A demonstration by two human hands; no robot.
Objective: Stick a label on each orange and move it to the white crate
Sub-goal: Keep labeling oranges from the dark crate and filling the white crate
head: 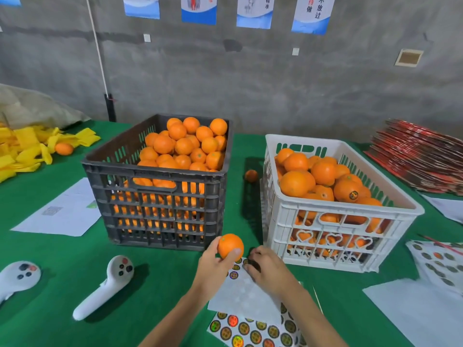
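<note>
1. Head view, looking down on a green table (62, 284) against a grey wall hung with blue and white posters.
2. Reaching in from the bottom edge: two bare forearms, crossing toward the middle of the table between the two crates.
3. Left hand (213, 265) raised off the table, palm turned inward, thumb and fingers curled round one orange (230, 246) and holding it up just in front of the dark crate's near right corner.
4. Right hand (265, 266) low, knuckles up, fingertips bent down onto the label sheet (245, 291) and pinching at a dark round label (253, 265) at the sheet's far edge; cannot tell whether the label has come free of the sheet.
5. Dark grey crate (155, 204) left of centre, heaped with oranges, highest toward its far right corner.
6. White crate (333, 236) on the right, slatted with heart-shaped cut-outs, filled to about its rim with oranges; one near the front shows a dark round label facing the camera.
7. Between the crates, one loose orange (251, 175) on the cloth, just beside the white crate's wall.
8. Near left: two white handheld controllers (105, 286) lying flat, well apart from the hands.
9. Far left: a heap of yellow foam wraps (25, 149) with another orange beside it.
</note>
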